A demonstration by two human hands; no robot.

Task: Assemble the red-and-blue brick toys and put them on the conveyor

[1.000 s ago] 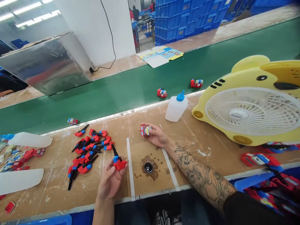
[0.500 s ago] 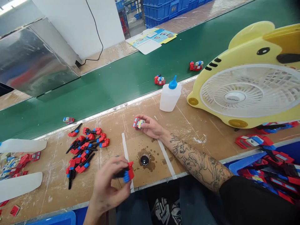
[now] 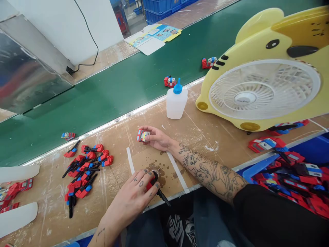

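My left hand (image 3: 140, 192) grips a red and black toy part (image 3: 157, 189), its red end pressed down at the small black cup set in the stained patch of the bench (image 3: 164, 171); the black stem sticks out toward me. My right hand (image 3: 157, 138) rests on the bench farther back and holds a small red, blue and white toy block (image 3: 142, 136). To the left lies a pile of red, blue and black toy parts (image 3: 84, 168).
A white glue bottle with a blue cap (image 3: 176, 100) stands by the green conveyor belt (image 3: 115, 92), which carries several finished toys (image 3: 170, 81). A yellow desk fan (image 3: 262, 75) fills the right. A blue bin of toy pieces (image 3: 290, 171) sits at right.
My left hand has turned palm down and carried the red part right, onto the black cup in the stained patch. The right hand has stayed put with the toy block. The view tilted down.
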